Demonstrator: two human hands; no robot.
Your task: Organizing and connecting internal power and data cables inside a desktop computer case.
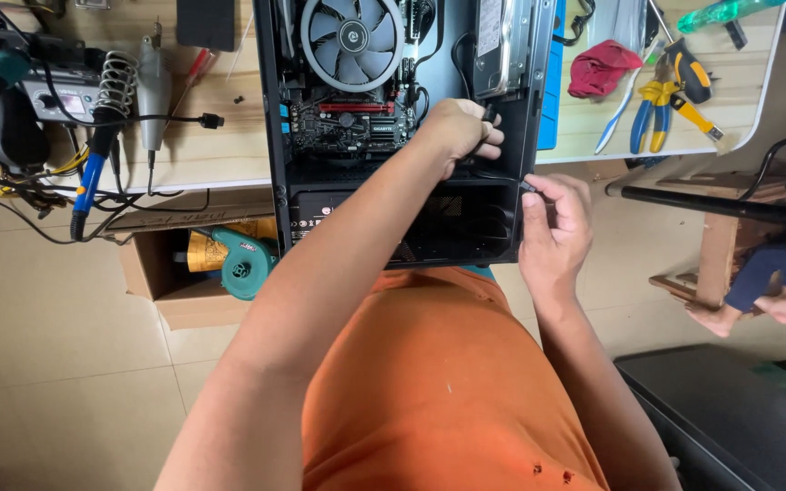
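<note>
Pale wooden bench (220, 150) carries an open black steel computer case (402, 136). Thin, pliant black cables (479, 150) are pinched by the left hand (461, 132); the right hand (552, 223) is clamped on the stiff case edge.

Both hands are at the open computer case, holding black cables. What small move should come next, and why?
Probably feed the black cable a little further toward the right edge of the computer case. The left hand grips it inside the case, by the drive bay, while the right hand pinches a small dark end at the case's outer edge. Whether the two belong to one cable cannot be told.
</note>
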